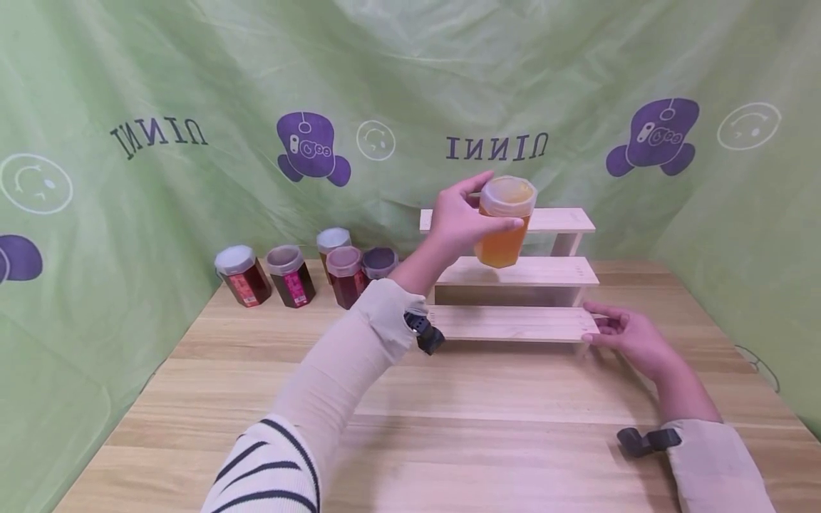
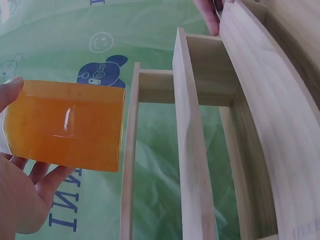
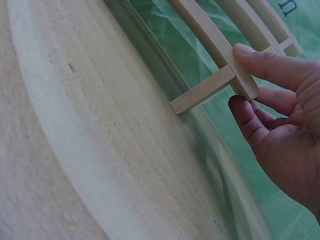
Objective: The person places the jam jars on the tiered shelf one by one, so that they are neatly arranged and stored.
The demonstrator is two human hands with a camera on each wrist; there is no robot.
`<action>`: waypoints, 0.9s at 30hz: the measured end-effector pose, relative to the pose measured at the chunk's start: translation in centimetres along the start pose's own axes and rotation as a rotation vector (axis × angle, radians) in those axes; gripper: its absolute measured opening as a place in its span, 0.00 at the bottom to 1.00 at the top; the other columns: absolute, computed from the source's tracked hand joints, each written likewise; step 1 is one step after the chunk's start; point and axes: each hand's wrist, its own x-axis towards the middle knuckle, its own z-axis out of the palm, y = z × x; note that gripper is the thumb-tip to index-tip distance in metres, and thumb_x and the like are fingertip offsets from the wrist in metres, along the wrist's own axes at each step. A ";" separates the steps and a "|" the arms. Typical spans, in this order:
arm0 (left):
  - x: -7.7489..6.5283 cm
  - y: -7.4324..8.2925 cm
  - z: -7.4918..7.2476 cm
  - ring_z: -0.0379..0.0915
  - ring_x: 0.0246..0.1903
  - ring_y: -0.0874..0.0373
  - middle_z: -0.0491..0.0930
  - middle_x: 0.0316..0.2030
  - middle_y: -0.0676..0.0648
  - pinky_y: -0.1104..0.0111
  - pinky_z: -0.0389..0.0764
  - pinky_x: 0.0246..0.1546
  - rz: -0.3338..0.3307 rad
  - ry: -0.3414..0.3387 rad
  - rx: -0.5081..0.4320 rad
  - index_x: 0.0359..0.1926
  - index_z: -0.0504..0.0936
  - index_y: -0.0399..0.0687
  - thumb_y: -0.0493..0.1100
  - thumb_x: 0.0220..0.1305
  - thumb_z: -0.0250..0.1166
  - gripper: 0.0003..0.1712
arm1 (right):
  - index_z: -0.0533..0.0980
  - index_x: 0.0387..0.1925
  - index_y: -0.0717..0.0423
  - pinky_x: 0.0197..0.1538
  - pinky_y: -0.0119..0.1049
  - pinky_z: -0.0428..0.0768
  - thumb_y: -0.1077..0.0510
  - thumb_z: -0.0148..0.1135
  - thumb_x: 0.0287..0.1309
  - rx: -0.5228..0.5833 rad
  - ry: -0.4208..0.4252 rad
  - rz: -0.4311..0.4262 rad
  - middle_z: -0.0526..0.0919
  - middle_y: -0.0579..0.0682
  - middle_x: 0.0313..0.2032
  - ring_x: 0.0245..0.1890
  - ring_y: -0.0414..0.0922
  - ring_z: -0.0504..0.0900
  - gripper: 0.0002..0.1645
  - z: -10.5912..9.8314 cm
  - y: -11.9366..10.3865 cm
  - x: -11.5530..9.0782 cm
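Note:
My left hand [image 1: 457, 219] grips a jar [image 1: 500, 242] of clear orange contents with a pale lid, thumb on one side and fingers on the other. It is held in the air in front of the top tier of a three-step wooden shelf [image 1: 507, 324]. In the left wrist view the jar's orange side [image 2: 70, 127] appears beside the shelf boards, apart from them. My right hand [image 1: 635, 342] pinches the right end of the lowest shelf board [image 3: 242, 82], thumb on one face and fingers on the other.
Several jars stand at the back left of the wooden table [image 1: 256, 399], among them a dark red jar [image 1: 246, 281] and a jar with a pink label [image 1: 292, 278]. My left forearm partly covers that group. A green printed curtain [image 1: 398, 71] hangs behind and at both sides.

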 end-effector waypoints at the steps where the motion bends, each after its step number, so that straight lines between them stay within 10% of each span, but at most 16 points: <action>1: 0.2 0.1 0.2 0.77 0.42 0.63 0.80 0.47 0.56 0.74 0.80 0.43 0.001 0.001 0.004 0.65 0.74 0.51 0.44 0.38 0.84 0.49 | 0.57 0.69 0.71 0.47 0.23 0.78 0.60 0.70 0.56 -0.005 0.000 0.000 0.76 0.67 0.54 0.43 0.29 0.79 0.46 0.0 0.0 0.0; 27: 3.9 -0.9 3.4 0.76 0.45 0.66 0.77 0.55 0.57 0.80 0.76 0.43 0.022 0.152 0.066 0.66 0.73 0.55 0.47 0.41 0.83 0.48 | 0.58 0.70 0.68 0.46 0.23 0.78 0.58 0.69 0.57 -0.039 -0.003 0.015 0.72 0.73 0.57 0.42 0.29 0.78 0.45 0.0 0.0 0.1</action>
